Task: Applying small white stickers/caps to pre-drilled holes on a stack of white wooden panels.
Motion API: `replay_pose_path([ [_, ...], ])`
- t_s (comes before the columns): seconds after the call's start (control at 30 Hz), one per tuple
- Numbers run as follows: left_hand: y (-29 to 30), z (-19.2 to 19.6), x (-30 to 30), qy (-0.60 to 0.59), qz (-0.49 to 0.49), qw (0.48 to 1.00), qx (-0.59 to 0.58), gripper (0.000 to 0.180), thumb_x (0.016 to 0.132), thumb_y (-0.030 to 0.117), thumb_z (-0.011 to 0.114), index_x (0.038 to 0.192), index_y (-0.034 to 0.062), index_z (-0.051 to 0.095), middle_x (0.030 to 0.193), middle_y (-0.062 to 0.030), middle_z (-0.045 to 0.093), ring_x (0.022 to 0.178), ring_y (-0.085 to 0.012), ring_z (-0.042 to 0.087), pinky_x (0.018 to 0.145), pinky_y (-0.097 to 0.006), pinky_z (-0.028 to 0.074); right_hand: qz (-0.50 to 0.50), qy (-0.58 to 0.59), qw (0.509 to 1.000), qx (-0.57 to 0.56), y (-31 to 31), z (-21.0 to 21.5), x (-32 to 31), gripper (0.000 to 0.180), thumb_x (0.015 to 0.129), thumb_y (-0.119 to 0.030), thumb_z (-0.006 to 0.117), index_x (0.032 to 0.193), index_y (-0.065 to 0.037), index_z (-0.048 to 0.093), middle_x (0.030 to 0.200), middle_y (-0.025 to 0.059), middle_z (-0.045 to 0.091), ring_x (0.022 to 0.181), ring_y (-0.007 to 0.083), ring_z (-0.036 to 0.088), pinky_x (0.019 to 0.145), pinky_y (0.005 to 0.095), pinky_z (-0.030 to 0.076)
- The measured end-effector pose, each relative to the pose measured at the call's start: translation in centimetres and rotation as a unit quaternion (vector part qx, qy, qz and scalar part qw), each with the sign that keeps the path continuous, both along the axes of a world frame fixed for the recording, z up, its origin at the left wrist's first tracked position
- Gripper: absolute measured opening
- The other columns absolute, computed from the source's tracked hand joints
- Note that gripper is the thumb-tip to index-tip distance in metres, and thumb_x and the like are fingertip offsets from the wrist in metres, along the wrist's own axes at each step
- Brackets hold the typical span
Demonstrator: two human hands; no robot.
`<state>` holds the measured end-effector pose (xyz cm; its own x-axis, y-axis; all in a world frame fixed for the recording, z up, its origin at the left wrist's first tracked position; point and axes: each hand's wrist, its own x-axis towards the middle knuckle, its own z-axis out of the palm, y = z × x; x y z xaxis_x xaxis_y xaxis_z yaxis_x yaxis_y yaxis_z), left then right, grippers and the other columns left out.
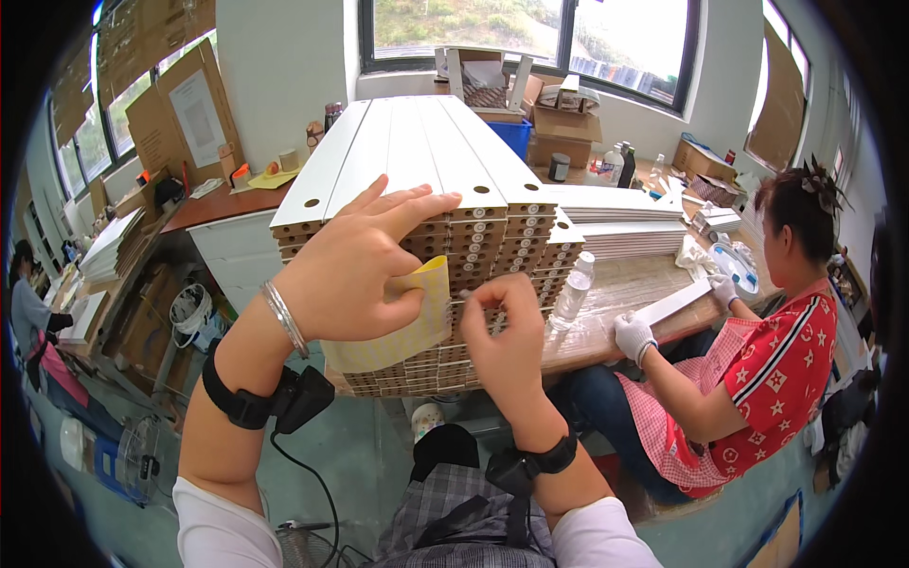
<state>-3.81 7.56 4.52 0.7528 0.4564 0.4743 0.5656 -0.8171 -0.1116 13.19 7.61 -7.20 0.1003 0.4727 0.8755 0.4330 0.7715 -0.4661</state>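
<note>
A tall stack of long white boards (417, 142) stands before me, its brown drilled ends facing me. Small round pale discs show in rows on those ends. My left hand (350, 270) grips a pale yellow sheet (402, 341) between thumb and bent fingers, while its other fingers stretch over the front edge of the top boards. The sheet curls down in front of the stack; faint rows of marks cover it. Close to the sheet's right edge, my right hand (507, 341) is closed in a pinch near the board ends. Whatever its fingertips hold is too small to make out.
A clear plastic bottle (573, 292) stands on the wooden table right of the stack. Beyond it lie more white boards (620, 222). At the right, a seated person (748, 379) in white gloves holds a white strip (674, 303). A fan (140, 459) stands at lower left.
</note>
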Motion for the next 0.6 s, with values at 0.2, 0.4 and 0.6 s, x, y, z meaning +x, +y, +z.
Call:
replay_pose_path([
  [0.2,0.0,0.1,0.0,0.000,-0.001,1.000,-0.001,0.016,0.065,0.012,0.058,0.063,-0.0004,0.067,0.135,-0.0132,0.044,0.124,-0.0356,0.042,0.106,-0.056,0.023,-0.008,0.071,0.990,-0.118,1.5,-0.6,0.2,0.008,0.072,0.000,0.066,0.075,0.000,0.058,0.075,0.0089,0.052,0.067,0.0210,0.054,0.063,0.0311,0.045],
  [0.4,-0.2,0.0,-0.4,-0.005,-0.006,1.000,-0.001,0.017,0.066,0.012,0.058,0.060,-0.0016,0.066,0.135,-0.0141,0.044,0.125,-0.0350,0.041,0.105,-0.056,0.024,-0.047,0.062,0.989,-0.127,1.3,-0.2,-0.7,0.007,0.073,-0.005,0.067,0.074,-0.002,0.061,0.073,0.0067,0.052,0.067,0.0197,0.053,0.067,0.0326,0.042],
  [0.6,-0.2,0.0,-0.6,0.004,-0.006,1.000,0.006,0.017,0.065,0.013,0.058,0.059,-0.0021,0.064,0.135,-0.0141,0.044,0.125,-0.0351,0.041,0.105,-0.056,0.024,-0.098,0.056,0.985,-0.132,1.3,0.1,-1.4,0.009,0.074,-0.009,0.067,0.071,-0.005,0.059,0.072,0.0058,0.052,0.067,0.0214,0.052,0.070,0.0352,0.038],
])
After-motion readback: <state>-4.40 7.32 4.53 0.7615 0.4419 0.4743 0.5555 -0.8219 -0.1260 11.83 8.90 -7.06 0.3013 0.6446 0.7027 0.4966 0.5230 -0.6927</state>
